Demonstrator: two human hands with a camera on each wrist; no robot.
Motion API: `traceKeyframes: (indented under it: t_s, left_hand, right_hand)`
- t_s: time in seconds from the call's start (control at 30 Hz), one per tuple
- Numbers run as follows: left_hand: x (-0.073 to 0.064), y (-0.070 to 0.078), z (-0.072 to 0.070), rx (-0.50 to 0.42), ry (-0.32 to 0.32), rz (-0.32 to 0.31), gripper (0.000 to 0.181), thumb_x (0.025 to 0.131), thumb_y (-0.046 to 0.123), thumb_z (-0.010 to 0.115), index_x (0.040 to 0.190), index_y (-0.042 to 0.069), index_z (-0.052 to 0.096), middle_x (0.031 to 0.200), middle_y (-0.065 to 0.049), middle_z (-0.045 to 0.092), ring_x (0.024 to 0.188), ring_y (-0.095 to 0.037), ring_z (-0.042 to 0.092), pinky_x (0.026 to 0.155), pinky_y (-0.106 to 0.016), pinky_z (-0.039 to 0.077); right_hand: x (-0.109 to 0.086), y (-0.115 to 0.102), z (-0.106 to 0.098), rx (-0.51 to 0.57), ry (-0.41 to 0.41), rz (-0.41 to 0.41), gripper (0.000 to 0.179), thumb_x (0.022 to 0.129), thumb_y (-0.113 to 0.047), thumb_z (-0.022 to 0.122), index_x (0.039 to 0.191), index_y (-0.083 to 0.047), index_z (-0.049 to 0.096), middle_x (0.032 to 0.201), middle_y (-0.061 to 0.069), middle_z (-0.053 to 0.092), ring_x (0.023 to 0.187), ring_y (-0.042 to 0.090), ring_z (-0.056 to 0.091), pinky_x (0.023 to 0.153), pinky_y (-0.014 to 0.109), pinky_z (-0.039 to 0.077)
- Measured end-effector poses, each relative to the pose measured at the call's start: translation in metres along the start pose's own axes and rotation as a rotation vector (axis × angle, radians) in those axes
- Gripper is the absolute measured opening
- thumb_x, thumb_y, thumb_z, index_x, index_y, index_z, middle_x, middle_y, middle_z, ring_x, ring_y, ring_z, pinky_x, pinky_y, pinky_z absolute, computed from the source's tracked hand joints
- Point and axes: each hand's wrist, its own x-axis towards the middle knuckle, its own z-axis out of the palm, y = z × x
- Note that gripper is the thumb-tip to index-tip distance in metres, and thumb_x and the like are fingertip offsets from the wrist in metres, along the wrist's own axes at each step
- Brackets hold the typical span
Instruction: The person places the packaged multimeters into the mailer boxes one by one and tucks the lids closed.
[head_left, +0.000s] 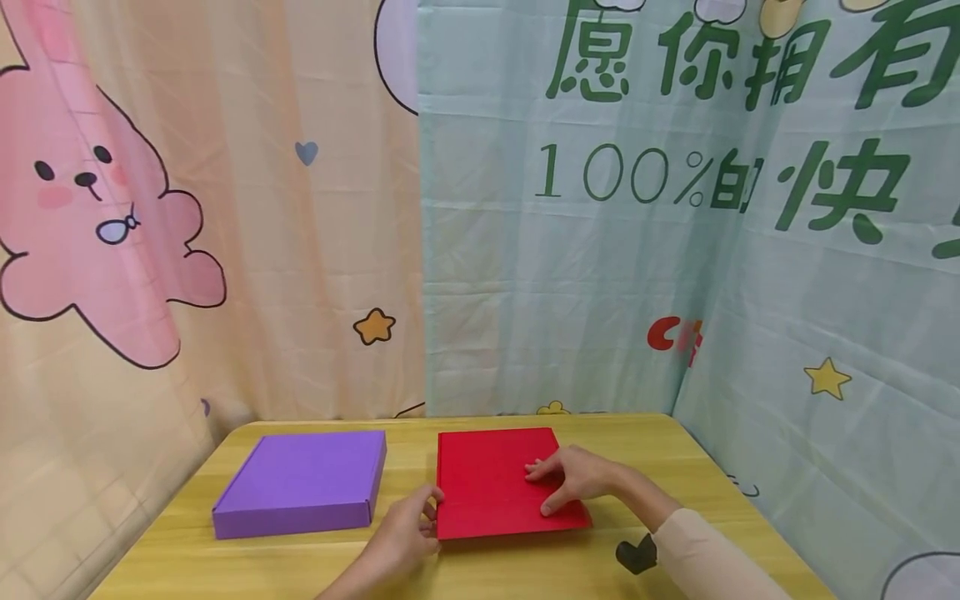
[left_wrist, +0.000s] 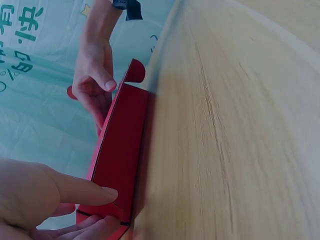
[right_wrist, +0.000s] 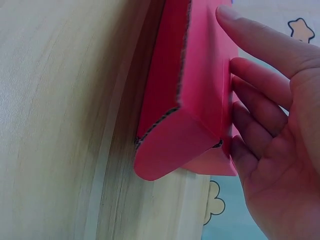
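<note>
A red cardboard box (head_left: 487, 483) lies on the table with its lid panel down over the top. A rounded flap (right_wrist: 162, 150) sticks out at its right end. My left hand (head_left: 408, 525) holds the box's front left corner, digits on the front wall and round the left side. On the right part of the lid, my right hand (head_left: 577, 479) rests with fingers and thumb spread apart. In the right wrist view the right thumb (right_wrist: 260, 37) lies along the lid near the front edge. The box's inside is hidden.
A closed purple box (head_left: 303, 483) lies to the left of the red one on the wooden table (head_left: 360, 562). A dark heart-shaped mark (head_left: 636, 553) shows beside the right sleeve. Printed curtains (head_left: 555, 275) hang behind and beside the table.
</note>
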Motion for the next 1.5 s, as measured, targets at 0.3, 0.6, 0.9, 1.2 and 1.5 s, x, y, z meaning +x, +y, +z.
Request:
traceKeyframes:
  t_s: [0.3, 0.6, 0.9, 1.2, 1.5]
  left_hand:
    - [-0.001, -0.003, 0.0, 0.066, 0.025, 0.049, 0.062, 0.066, -0.024, 0.074, 0.119, 0.003, 0.056, 0.086, -0.005, 0.057, 0.078, -0.019, 0.061, 0.066, -0.029, 0.054]
    - [0.001, -0.002, -0.005, -0.011, -0.043, -0.026, 0.062, 0.07, -0.012, 0.087, 0.122, 0.002, 0.057, 0.096, -0.009, 0.055, 0.087, -0.027, 0.068, 0.077, -0.039, 0.06]
    - [0.005, -0.005, -0.009, -0.006, -0.058, -0.056, 0.055, 0.091, 0.016, 0.082, 0.136, 0.0, 0.056, 0.106, -0.01, 0.057, 0.092, -0.03, 0.073, 0.074, -0.038, 0.059]
    - [0.01, -0.011, -0.01, -0.028, -0.088, -0.032, 0.055, 0.088, 0.008, 0.082, 0.137, -0.004, 0.058, 0.101, -0.009, 0.058, 0.079, -0.018, 0.071, 0.067, -0.03, 0.057]
    - [0.012, -0.004, -0.013, 0.043, -0.074, -0.01, 0.055, 0.086, 0.011, 0.084, 0.133, -0.004, 0.06, 0.098, -0.007, 0.06, 0.068, -0.013, 0.064, 0.06, -0.026, 0.051]
  right_hand:
    - [0.0, 0.001, 0.002, 0.0, 0.015, -0.021, 0.054, 0.084, -0.029, 0.087, 0.133, -0.012, 0.072, 0.14, -0.001, 0.064, 0.14, 0.023, 0.049, 0.115, 0.043, 0.038]
    - [-0.009, 0.008, 0.007, -0.051, 0.186, -0.059, 0.048, 0.093, -0.035, 0.075, 0.134, -0.009, 0.07, 0.134, 0.003, 0.066, 0.126, 0.031, 0.058, 0.101, 0.049, 0.051]
    - [-0.048, 0.021, 0.01, 0.043, 0.381, 0.108, 0.023, 0.097, -0.023, 0.073, 0.107, -0.003, 0.078, 0.096, 0.003, 0.073, 0.084, 0.022, 0.066, 0.071, 0.035, 0.057]
    - [-0.065, 0.025, 0.028, 0.329, 0.244, 0.262, 0.027, 0.099, -0.025, 0.071, 0.109, -0.001, 0.077, 0.087, 0.003, 0.068, 0.081, 0.019, 0.06, 0.07, 0.033, 0.054]
    - [-0.06, 0.018, 0.035, 0.49, 0.3, 0.37, 0.043, 0.097, -0.018, 0.074, 0.121, 0.016, 0.064, 0.102, 0.01, 0.069, 0.086, 0.023, 0.069, 0.077, 0.039, 0.061]
